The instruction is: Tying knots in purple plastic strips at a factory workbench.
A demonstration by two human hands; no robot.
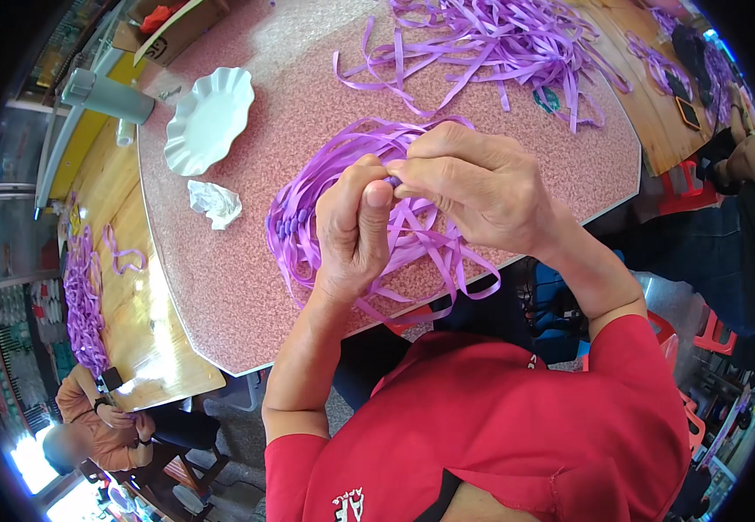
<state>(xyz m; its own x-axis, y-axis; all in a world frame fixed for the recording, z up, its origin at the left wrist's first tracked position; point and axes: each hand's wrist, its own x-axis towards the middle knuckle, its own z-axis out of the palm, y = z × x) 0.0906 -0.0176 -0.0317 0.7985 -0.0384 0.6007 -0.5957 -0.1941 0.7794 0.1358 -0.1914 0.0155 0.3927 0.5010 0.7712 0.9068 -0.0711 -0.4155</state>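
Note:
Over the near part of the pink speckled table point(238, 304), my two hands meet at the fingertips. A small dark purple piece point(394, 182) shows between them. My left hand point(351, 226) is closed in a fist with the thumb up, around a purple ribbon. With fingers pinched, my right hand point(482, 187) grips at the same spot; the fingers hide most of what is held. A bundle of looped purple ribbons point(421, 248) lies beneath and around both hands. Left of my left hand, small darker purple pieces point(294, 226) are clustered on that bundle.
A second ribbon heap point(508, 43) lies at the far side. On the left are a white wavy-edged plate point(210, 122), crumpled tissue point(214, 204), a grey-green bottle point(107, 96) and a cardboard box point(177, 30). A seated person point(103, 418) handles ribbons point(86, 313) at a wooden table point(147, 322).

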